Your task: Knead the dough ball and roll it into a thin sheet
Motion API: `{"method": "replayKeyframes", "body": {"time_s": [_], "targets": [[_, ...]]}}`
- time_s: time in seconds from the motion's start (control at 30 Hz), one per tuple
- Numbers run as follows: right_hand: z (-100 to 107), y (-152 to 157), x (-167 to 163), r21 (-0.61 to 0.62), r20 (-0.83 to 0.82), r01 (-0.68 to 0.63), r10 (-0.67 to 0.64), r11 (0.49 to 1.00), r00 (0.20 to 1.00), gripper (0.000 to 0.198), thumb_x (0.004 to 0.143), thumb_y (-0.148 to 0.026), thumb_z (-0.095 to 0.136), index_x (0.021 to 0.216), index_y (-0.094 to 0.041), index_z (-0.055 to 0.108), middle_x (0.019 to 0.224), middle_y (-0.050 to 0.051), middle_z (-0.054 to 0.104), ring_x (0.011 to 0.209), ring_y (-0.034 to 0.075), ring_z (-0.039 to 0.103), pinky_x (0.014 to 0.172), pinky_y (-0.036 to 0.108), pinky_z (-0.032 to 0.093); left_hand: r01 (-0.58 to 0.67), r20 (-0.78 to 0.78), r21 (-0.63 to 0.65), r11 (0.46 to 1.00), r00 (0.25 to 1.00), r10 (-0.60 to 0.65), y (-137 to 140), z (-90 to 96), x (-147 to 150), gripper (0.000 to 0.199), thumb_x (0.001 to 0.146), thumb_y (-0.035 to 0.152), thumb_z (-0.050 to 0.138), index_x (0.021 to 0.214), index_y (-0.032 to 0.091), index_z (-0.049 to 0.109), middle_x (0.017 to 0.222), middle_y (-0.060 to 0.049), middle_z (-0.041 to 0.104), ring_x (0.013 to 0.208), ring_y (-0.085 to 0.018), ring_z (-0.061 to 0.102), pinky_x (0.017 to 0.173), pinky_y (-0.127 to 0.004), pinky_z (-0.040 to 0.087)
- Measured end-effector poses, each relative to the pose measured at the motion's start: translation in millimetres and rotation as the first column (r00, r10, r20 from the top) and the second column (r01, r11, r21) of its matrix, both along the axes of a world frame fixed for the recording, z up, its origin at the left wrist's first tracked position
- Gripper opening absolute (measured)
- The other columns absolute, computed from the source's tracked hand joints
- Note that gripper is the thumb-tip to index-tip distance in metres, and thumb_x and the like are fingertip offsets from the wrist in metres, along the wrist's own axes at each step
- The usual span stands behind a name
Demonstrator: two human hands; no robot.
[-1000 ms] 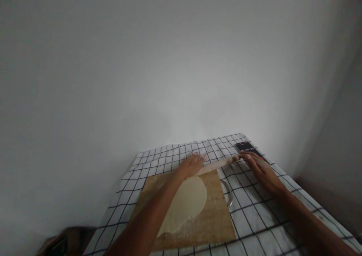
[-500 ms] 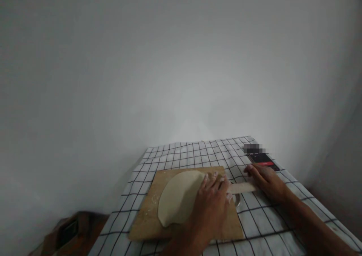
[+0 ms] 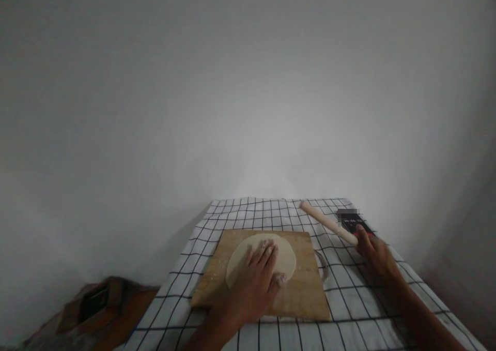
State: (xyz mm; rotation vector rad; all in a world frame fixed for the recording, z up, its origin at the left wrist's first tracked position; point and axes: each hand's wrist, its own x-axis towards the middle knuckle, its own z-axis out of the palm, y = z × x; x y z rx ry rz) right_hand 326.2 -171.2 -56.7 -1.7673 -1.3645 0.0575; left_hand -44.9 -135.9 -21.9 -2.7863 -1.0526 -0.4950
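A round, flat sheet of dough lies on a wooden board. My left hand rests palm down on the dough with its fingers stretched out and floury, hiding the sheet's near part. Off the board's right side, my right hand is closed around one end of a rolling pin. The pin points up and to the left, over the checked cloth and clear of the dough.
A white cloth with black checks covers the table. Beyond my right hand lies a phone with a dark screen. A ring-shaped handle shows at the board's right edge. Brown boxy things sit low at the left.
My right hand has lifted the rolling pin off the board, swinging its far end up. My left hand has moved left onto the dough, which now looks rounder and lies flat.
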Motion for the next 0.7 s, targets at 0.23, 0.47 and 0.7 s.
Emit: {"method": "replayKeyframes", "body": {"time_s": [0.23,0.47,0.7], "targets": [[2,2,-1,-0.081,-0.227,0.054,-0.071,0.995,0.971,0.064,0.094,-0.064,0.03,0.054,-0.022,0.055,0.05,0.004,0.06,0.048,0.02,0.057,0.045,0.03,0.038,-0.126,-0.025,-0.194,0.973,0.992,0.124,58,19.4,6,0.043,0.1,0.031,0.038,0.14,0.021,0.049,0.144,-0.008,0.054,0.136,-0.022,0.046,0.114,-0.041,0.033],[8,0,-6,-0.07,-0.271,0.042,-0.06,0.997,0.961,0.065,0.096,-0.064,0.029,0.05,-0.022,0.048,0.049,0.004,0.057,0.047,0.018,0.053,0.046,0.03,0.034,-0.213,-0.07,-0.246,0.946,0.977,0.202,101,30.8,5,0.025,0.09,0.028,0.05,0.111,0.021,0.063,0.118,-0.009,0.064,0.105,-0.023,0.063,0.091,-0.036,0.046],[9,1,-7,-0.082,-0.297,0.021,-0.044,0.996,0.954,0.066,0.095,-0.066,0.03,0.053,-0.021,0.053,0.054,0.004,0.06,0.053,0.018,0.056,0.051,0.029,0.037,-0.188,-0.137,-0.358,0.914,0.979,0.148,124,38.1,5,0.035,0.092,0.049,0.047,0.087,0.02,0.066,0.09,-0.004,0.071,0.084,-0.02,0.067,0.067,-0.026,0.044]]}}
